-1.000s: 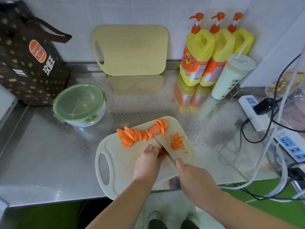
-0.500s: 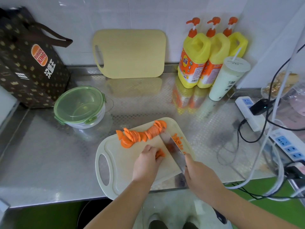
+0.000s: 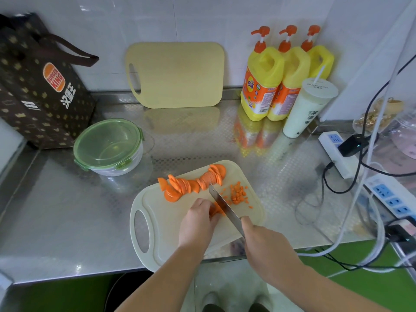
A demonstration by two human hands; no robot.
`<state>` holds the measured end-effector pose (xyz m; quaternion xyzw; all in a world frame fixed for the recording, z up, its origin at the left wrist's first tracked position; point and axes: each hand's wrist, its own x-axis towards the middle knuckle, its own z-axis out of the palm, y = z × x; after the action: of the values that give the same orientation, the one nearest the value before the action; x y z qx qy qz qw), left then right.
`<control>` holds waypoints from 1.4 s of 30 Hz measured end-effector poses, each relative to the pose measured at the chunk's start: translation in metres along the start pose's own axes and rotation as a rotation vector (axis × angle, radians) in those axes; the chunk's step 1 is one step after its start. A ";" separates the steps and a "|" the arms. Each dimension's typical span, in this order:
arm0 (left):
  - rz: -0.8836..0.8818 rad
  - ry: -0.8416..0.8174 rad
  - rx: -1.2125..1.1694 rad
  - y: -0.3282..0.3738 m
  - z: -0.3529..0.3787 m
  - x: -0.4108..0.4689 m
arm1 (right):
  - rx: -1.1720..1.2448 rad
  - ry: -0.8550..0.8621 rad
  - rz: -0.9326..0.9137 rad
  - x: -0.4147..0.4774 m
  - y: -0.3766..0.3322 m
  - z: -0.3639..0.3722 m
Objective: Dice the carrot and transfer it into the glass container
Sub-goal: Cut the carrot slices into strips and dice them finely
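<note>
A row of orange carrot slices [image 3: 193, 182] lies along the far side of the white cutting board [image 3: 157, 221]. A small pile of diced carrot [image 3: 237, 194] sits at the board's right. My left hand [image 3: 198, 224] holds down a few carrot slices [image 3: 217, 209] with curled fingers. My right hand [image 3: 267, 246] grips the knife [image 3: 225, 207] by its handle, blade edge down on those slices beside my left fingers. The glass container [image 3: 109, 147], closed with a green lid, stands on the counter to the left behind the board.
A brown paper bag [image 3: 38, 86] stands at the back left. A yellow cutting board [image 3: 177, 74] leans on the wall. Three yellow soap bottles [image 3: 283, 79] and a lidded drink cup [image 3: 306, 109] stand at the back right. Power strips [image 3: 337, 152] and cables lie at the right.
The knife, tilted flat over the diced pile half a second ago, has come back edge-down onto the slices under my left hand. The diced pile shows again at the right.
</note>
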<state>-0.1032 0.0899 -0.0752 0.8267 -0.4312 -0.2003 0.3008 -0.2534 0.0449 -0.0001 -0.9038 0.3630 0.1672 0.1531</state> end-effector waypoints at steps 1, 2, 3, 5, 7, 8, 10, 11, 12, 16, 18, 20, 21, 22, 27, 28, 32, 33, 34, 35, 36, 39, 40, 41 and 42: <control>0.003 0.006 -0.001 0.000 0.001 0.000 | -0.006 -0.007 -0.001 0.000 0.000 0.000; 0.006 0.012 -0.001 -0.001 0.001 0.000 | -0.009 -0.011 -0.002 0.000 -0.001 0.000; 0.010 0.016 0.001 -0.001 0.002 0.000 | -0.013 -0.012 -0.003 0.001 -0.001 0.001; 0.015 0.013 0.008 -0.003 0.003 0.001 | -0.036 -0.015 -0.007 0.002 -0.001 0.003; 0.021 0.008 0.018 -0.003 0.004 0.002 | -0.067 -0.021 -0.011 0.002 -0.001 0.004; 0.023 0.006 0.019 -0.003 0.004 0.002 | -0.072 -0.026 -0.009 0.003 0.000 0.006; 0.020 -0.001 0.019 -0.004 0.004 0.004 | -0.087 -0.026 -0.005 0.006 0.000 0.009; 0.013 -0.012 0.023 -0.004 0.004 0.004 | -0.092 -0.028 0.002 0.008 0.000 0.012; 0.010 -0.019 0.025 -0.004 0.004 0.004 | -0.088 -0.026 0.007 0.009 -0.001 0.014; 0.004 -0.030 0.021 -0.002 0.003 0.005 | -0.063 -0.038 0.024 0.012 -0.001 0.017; 0.008 -0.036 0.031 0.000 0.002 0.005 | 0.017 -0.041 0.056 0.013 0.004 0.014; 0.012 -0.035 0.027 0.001 0.001 0.005 | 0.114 -0.026 0.081 0.014 0.010 0.010; 0.006 -0.035 0.024 0.001 0.001 0.005 | 0.155 -0.018 0.093 0.013 0.013 0.008; -0.002 -0.033 0.013 0.000 0.001 0.005 | 0.170 -0.009 0.093 0.012 0.015 0.006; -0.024 -0.040 -0.061 -0.001 0.000 0.003 | 0.091 0.048 0.040 0.003 0.017 0.000; -0.020 -0.046 -0.066 -0.003 0.000 0.003 | 0.063 0.049 0.026 0.001 0.014 -0.001; -0.011 -0.052 -0.100 -0.009 -0.005 -0.001 | 0.002 0.053 0.000 -0.004 0.006 -0.001; -0.015 -0.052 -0.117 -0.010 -0.005 -0.002 | -0.002 0.053 0.000 -0.005 0.005 -0.001; -0.017 -0.052 -0.127 -0.011 -0.005 -0.002 | -0.003 0.052 -0.003 -0.005 0.004 -0.001; -0.016 -0.050 -0.130 -0.011 -0.006 -0.002 | -0.007 0.050 -0.009 -0.005 0.002 -0.001; -0.016 -0.048 -0.129 -0.012 -0.005 -0.002 | -0.012 0.047 -0.015 -0.006 0.001 -0.002; -0.012 -0.038 -0.118 -0.010 -0.004 0.000 | -0.024 0.035 -0.009 -0.004 -0.001 -0.002; -0.012 -0.035 -0.115 -0.009 -0.003 0.000 | -0.023 0.026 -0.005 -0.003 -0.001 -0.002; -0.012 -0.031 -0.112 -0.009 -0.003 0.001 | -0.022 0.019 -0.002 -0.002 -0.001 -0.002; -0.011 -0.025 -0.106 -0.009 -0.002 0.002 | -0.022 0.014 -0.003 -0.001 -0.002 -0.001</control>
<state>-0.0959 0.0930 -0.0796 0.8094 -0.4189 -0.2350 0.3378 -0.2528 0.0462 0.0013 -0.9072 0.3608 0.1645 0.1408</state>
